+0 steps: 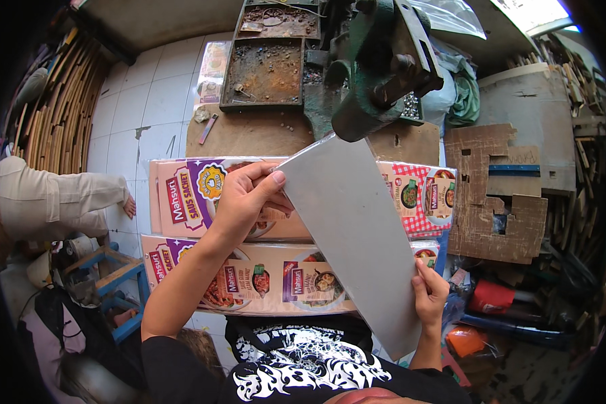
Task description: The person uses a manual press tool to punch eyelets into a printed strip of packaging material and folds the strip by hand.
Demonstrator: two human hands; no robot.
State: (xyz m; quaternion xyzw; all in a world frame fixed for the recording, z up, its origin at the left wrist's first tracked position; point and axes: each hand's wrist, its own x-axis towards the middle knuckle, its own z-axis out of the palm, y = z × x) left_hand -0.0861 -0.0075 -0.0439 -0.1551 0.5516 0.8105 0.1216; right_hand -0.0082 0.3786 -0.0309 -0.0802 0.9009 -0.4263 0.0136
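Note:
A long flat grey panel [353,232] lies slantwise between my hands, its far end at the lower tip of a green press machine [360,111]. Whether the two touch I cannot tell. My left hand [252,195] pinches the panel's left edge near the far end, thumb on top. Lower down, my right hand [429,293] grips the opposite edge near the close end. Beneath the panel are two stacks of glossy printed signboards with food pictures, a far stack [172,202] and a near stack [262,279]. The panel covers part of both.
Behind the signboards, a wooden tabletop [262,138] carries a rusty compartment tray [262,71] and a small narrow packet [209,128]. Cut brown boards [495,195] lean at right. A person's leg [67,195] and a blue frame [118,276] are at left, beside stacked wood strips [60,108].

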